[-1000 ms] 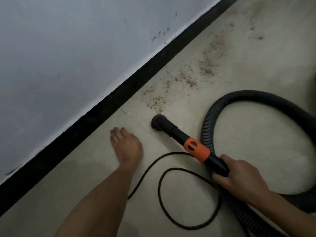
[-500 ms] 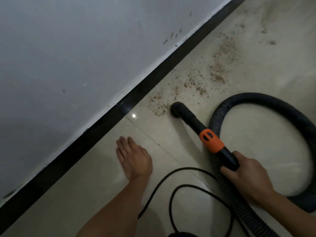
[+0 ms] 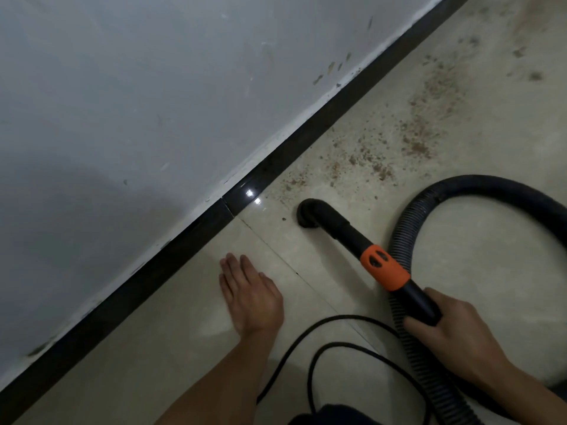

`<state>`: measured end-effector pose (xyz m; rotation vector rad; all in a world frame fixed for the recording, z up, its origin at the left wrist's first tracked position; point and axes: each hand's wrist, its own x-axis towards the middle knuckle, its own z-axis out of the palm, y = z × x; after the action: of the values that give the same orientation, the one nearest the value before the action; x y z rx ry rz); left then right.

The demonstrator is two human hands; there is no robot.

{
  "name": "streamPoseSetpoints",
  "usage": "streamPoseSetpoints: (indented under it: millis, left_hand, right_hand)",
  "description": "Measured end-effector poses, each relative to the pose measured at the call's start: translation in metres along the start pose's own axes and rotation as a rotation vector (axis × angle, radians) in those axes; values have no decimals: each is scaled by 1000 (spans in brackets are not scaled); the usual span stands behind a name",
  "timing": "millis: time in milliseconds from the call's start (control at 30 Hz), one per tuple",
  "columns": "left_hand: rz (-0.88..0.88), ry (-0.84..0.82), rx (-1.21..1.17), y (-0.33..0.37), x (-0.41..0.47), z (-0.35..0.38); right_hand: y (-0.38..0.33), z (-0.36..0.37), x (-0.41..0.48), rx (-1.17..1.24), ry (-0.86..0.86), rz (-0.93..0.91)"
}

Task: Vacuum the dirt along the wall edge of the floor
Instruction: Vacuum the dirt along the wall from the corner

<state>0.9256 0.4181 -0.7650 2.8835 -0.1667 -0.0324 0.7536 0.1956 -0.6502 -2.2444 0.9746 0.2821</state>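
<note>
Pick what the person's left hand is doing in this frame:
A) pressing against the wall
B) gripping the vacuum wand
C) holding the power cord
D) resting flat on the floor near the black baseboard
D: the left hand lies palm down with straight fingers on the floor tile, apart from the cord, while the right hand grips the vacuum wand.

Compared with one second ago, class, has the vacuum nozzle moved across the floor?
Yes. The nozzle has shifted away from the tile joint, further along the wall towards the dirt.
</note>
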Motion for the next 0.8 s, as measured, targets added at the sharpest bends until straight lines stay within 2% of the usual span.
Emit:
streamPoseSetpoints:
  millis: [167, 300, 400, 533, 700, 800]
  left_hand:
    - [3, -1, 6, 1, 0, 0]
    - [2, -3, 12, 1, 0, 0]
    - [4, -17, 29, 1, 0, -2]
    - [1, -38, 45, 1, 1, -1]
    - [4, -34, 52, 1, 0, -1]
    - [2, -24, 44, 1, 1, -1]
  right_hand:
    - [-36, -8, 55, 261, 30, 11]
    - [-60, -7, 78, 385, -58, -1]
    - [-62, -5, 72, 381, -124, -8]
    - [-65, -4, 72, 341, -90, -23]
    - [-72, 1, 55, 177, -216, -127]
    - [-69, -5, 60, 144, -138, -106]
